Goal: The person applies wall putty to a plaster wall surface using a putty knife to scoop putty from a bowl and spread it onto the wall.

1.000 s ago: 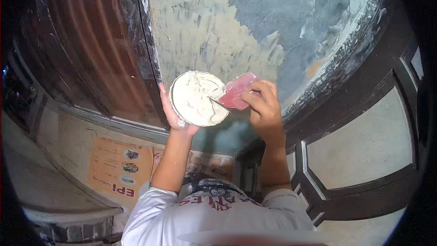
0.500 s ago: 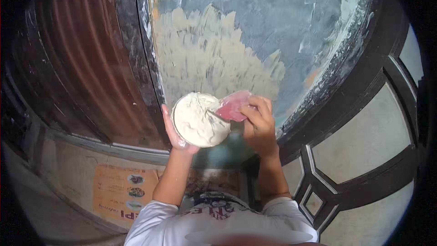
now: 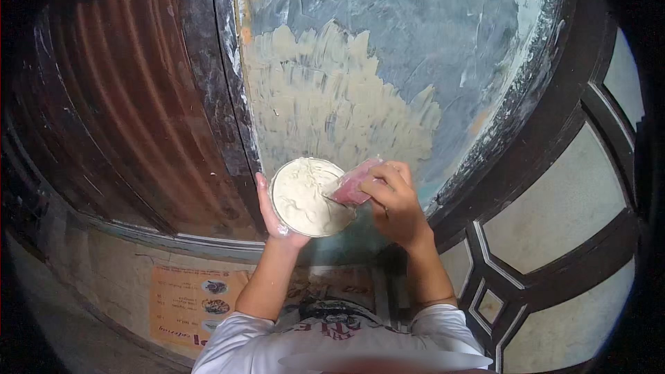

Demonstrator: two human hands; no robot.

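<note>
Straight ahead, a blue-grey wall (image 3: 443, 41) fills the upper middle, its lower left coated in a ragged cream patch (image 3: 332, 97). Left of it, a striped reddish-brown panel (image 3: 152, 118); right, a dark-brown frame (image 3: 575, 266) set with pale panels. Orange printed sheet (image 3: 180, 305) low down, left of the left forearm. Round, shallow container (image 3: 305, 235) of smooth cream paste (image 3: 305, 197) sits before the patch's lower part, surface swirled and ridged. Both hands busy: left hand (image 3: 276, 218) cradles the container from below and along its left side; right hand (image 3: 400, 202) pinches a flat pink scraper (image 3: 358, 183), tilted, lower edge in the paste at the container's right. Small white smear (image 3: 282, 229) on the left hand.
</note>
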